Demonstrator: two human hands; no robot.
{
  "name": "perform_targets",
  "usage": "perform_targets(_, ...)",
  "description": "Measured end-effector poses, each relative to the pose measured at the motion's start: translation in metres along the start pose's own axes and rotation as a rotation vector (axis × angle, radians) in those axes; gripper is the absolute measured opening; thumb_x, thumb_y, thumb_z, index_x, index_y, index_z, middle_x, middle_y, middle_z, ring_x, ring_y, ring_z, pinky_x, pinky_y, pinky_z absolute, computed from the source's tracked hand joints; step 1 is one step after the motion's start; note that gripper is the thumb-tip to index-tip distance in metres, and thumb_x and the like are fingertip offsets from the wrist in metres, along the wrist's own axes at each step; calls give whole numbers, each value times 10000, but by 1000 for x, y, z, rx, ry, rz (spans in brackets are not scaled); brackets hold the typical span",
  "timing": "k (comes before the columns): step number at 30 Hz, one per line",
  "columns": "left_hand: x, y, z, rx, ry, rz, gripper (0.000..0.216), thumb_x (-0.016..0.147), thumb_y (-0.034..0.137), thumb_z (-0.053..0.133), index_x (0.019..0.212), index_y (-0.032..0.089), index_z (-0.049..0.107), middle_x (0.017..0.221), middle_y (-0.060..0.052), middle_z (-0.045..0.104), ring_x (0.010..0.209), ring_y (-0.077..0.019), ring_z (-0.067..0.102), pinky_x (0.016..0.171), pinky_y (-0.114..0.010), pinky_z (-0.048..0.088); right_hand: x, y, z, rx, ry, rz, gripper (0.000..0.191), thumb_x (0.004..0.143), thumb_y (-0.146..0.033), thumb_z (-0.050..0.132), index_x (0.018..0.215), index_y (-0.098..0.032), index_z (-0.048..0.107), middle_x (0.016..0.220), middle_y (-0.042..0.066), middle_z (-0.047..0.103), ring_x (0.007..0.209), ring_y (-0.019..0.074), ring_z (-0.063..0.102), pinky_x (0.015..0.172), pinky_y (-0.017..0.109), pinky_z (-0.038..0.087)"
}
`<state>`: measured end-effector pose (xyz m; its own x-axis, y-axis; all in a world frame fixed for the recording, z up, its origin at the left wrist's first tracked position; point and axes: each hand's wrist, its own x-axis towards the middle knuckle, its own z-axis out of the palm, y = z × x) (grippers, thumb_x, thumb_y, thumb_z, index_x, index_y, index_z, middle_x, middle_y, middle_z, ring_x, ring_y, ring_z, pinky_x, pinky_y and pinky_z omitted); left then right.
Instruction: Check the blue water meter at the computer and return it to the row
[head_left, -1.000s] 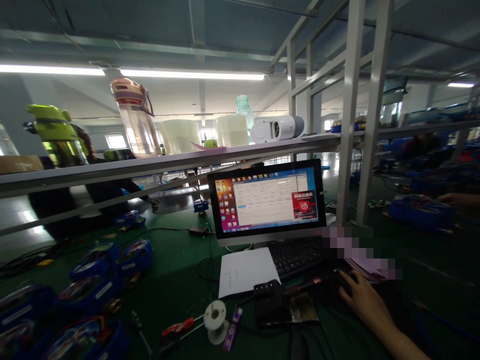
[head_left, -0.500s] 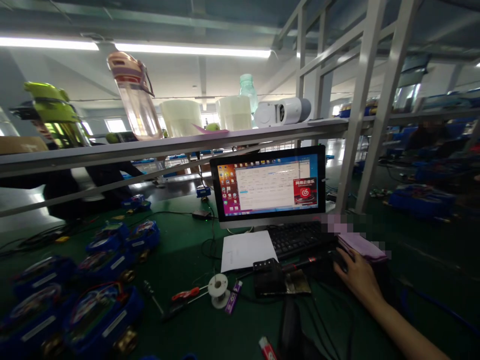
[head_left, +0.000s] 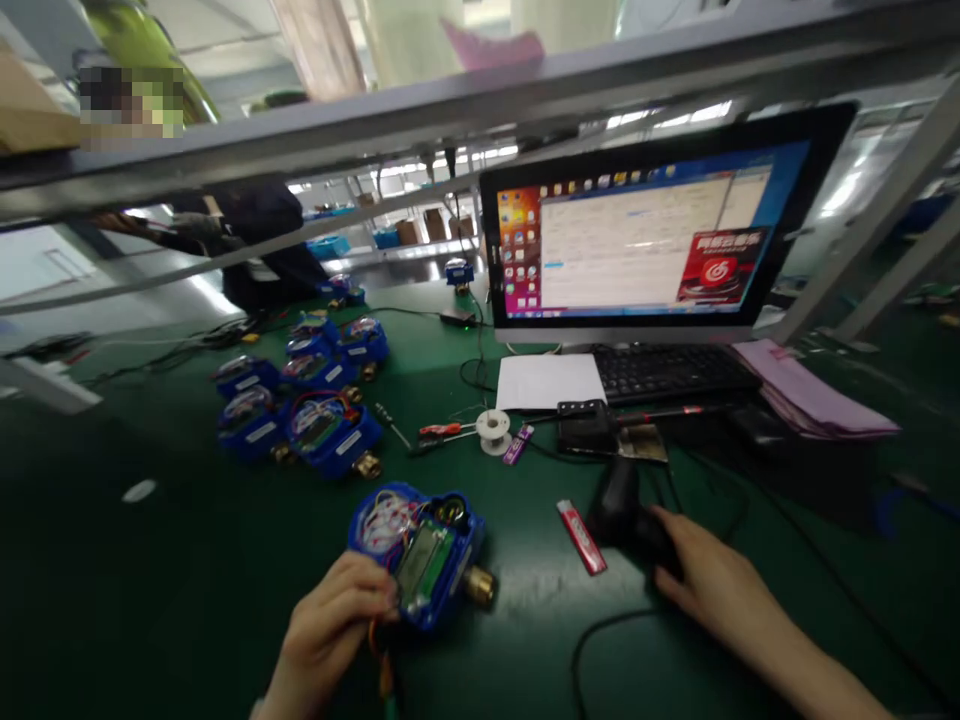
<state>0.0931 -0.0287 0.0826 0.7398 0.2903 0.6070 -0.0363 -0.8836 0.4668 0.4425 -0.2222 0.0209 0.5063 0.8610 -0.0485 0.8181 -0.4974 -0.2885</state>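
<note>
Green worktop [head_left: 150, 600] is carrying 1 blue meter [head_left: 417, 553] near its front edge; the left hand [head_left: 330, 630] is grasping its near-left side. The right hand [head_left: 712, 590] is closing on a black scanner [head_left: 624, 508], lying just right of the meter.

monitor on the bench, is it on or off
On: the monitor screen is lit, showing desktop icons, an open window and a red panel.

Glossy blue plastic meter [head_left: 417, 555], brass fitting [head_left: 478, 586], matt green mat [head_left: 187, 560]
</note>
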Motion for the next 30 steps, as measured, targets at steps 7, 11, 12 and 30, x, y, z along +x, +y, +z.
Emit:
perform_targets(7,-4,2,5,-21,47,-102,174,738,-28,610,781,140,600,800,-17,599,777,-110,546,703,-254,439,-37,-63,-43,445,-375,-415,254,622,-185,450,841,-154,575,779,18,599,700,97,550,649,173,454)
perform_targets(11,-5,3,5,-20,58,-117,204,719,-51,618,782,142,605,804,-15,609,775,-110,545,692,-262,435,-48,-96,-47,607,-490,-527,342,551,-130,472,878,-136,573,844,27,612,719,83,545,634,135,433)
perform_targets(12,-6,3,4,-20,58,-120,206,715,-54,621,779,141,606,803,-15,610,774,-111,546,693,-264,434,-47,-99,-45,629,-502,-531,368,555,-129,476,911,-130,569,853,29,613,713,78,543,620,129,426)
perform_targets(30,3,4,-2,51,1,-35,127,843,133,518,759,163,608,730,-42,615,721,-132,574,630,-227,497,-21,-53,-20,378,-255,-132,480,728,-286,424,1182,-143,480,1061,88,584,943,168,577,833,272,456)
